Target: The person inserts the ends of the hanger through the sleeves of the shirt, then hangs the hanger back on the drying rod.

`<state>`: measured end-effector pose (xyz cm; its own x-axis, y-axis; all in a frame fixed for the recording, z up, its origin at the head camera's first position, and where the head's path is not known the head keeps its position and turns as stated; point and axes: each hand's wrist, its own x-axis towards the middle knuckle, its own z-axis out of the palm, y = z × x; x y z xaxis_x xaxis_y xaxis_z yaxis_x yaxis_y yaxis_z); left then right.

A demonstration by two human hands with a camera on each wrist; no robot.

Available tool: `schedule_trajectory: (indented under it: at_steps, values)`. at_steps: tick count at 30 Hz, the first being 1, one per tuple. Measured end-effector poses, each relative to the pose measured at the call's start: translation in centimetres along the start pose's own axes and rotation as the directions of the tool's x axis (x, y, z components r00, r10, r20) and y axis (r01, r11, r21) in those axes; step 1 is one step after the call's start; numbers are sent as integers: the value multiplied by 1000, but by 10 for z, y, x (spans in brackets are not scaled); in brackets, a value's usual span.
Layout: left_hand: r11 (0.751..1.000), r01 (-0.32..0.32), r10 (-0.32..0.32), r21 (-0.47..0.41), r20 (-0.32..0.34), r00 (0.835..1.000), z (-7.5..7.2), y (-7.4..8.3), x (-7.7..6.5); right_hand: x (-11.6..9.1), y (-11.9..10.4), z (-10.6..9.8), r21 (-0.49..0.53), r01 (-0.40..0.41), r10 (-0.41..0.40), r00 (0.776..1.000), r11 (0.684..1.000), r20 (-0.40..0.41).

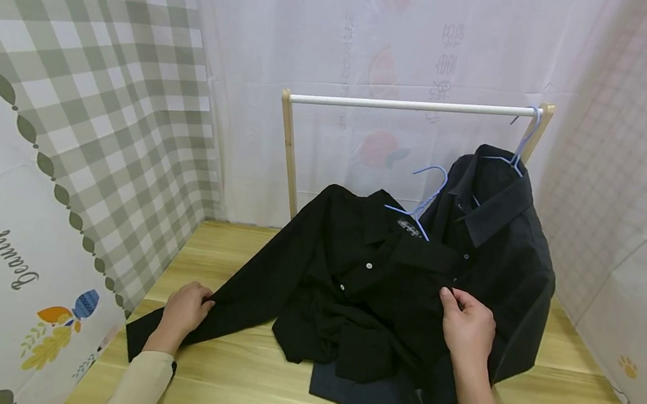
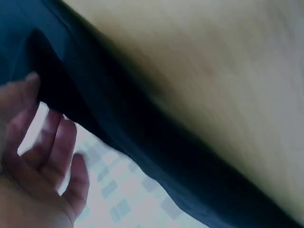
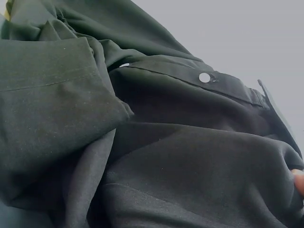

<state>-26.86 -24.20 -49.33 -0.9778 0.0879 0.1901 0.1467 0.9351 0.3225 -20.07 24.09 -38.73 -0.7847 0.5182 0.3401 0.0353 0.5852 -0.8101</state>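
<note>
A black long-sleeved shirt (image 1: 349,243) with white buttons lies partly bunched on the table, a blue hanger (image 1: 425,202) sitting in its collar. One sleeve (image 1: 259,293) stretches toward the left. My left hand (image 1: 184,311) pinches that sleeve near its cuff; in the left wrist view the thumb and fingers of the hand (image 2: 42,161) meet the dark cloth (image 2: 142,133). On the other side, my right hand (image 1: 469,326) pinches the shirt's front between thumb and fingers. The right wrist view shows folded cloth (image 3: 199,166), a white button (image 3: 204,77) and just one fingertip at the right edge.
A rack with a white rod (image 1: 409,105) and wooden posts stands at the back. From its right end a second dark shirt (image 1: 509,220) hangs on another blue hanger (image 1: 528,137), close behind the first shirt. Patterned cloths (image 1: 140,35) enclose the wooden table (image 1: 236,382).
</note>
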Motion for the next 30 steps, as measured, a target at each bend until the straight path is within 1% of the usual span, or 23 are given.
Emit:
schedule_trajectory:
  at_steps: [1,3,5,6,7,9,12,13,14,15,17,19,20,21,23,25,27,30]
  values:
    - [1000,24,-23,5,-14,1000,-2,-2,1,0,0,0,2,0,0,1000,1000,-3]
    - [996,83,-83,-18,-52,995,-9,-5,6,0,1,1,3,0,0,1000,1000,-8]
    - [988,141,-147,-67,-96,985,-18,-7,14,1,2,1,5,1,-1,1000,1000,-12]
    - [979,174,-186,-107,-115,976,-24,-7,18,2,2,2,6,3,-3,1000,1000,-14]
    - [968,203,-224,-150,-136,965,-29,-8,23,2,2,2,7,4,-4,1000,1000,-15]
    - [939,239,-287,-246,-185,940,-41,-9,34,3,1,3,8,4,-4,1000,1000,-19]
    - [882,260,-373,-392,-244,895,-55,-10,51,4,0,4,15,3,-2,1000,1000,-27]
    - [869,260,-388,-420,-255,886,-59,-10,56,4,0,5,17,2,-1,1000,1000,-31]
    - [855,258,-397,-450,-249,883,-62,-10,61,4,0,6,21,2,-1,999,1000,-35]
    - [847,253,-394,-468,-231,890,-65,-9,66,4,0,6,25,3,-2,999,1000,-41]
    - [860,242,-349,-450,-172,921,-68,-8,73,5,0,8,31,4,-2,999,1000,-50]
    - [867,236,-295,-439,-70,953,-67,-5,76,5,0,9,40,1,1,999,999,-54]
    - [871,231,-265,-434,-18,964,-64,-3,76,5,0,10,43,0,2,998,999,-56]
    - [878,225,-238,-422,23,971,-60,-1,76,5,0,10,45,0,2,998,999,-59]
    - [884,230,-215,-406,84,973,-49,5,73,6,0,12,49,5,-2,998,999,-61]
    - [890,215,-192,-401,99,976,-36,13,69,6,0,13,48,13,-10,998,999,-65]
    - [900,180,-159,-396,86,983,-22,24,64,6,1,14,44,21,-18,997,999,-71]
    - [919,79,-72,-387,31,997,-2,43,55,6,1,16,40,35,-31,996,999,-82]
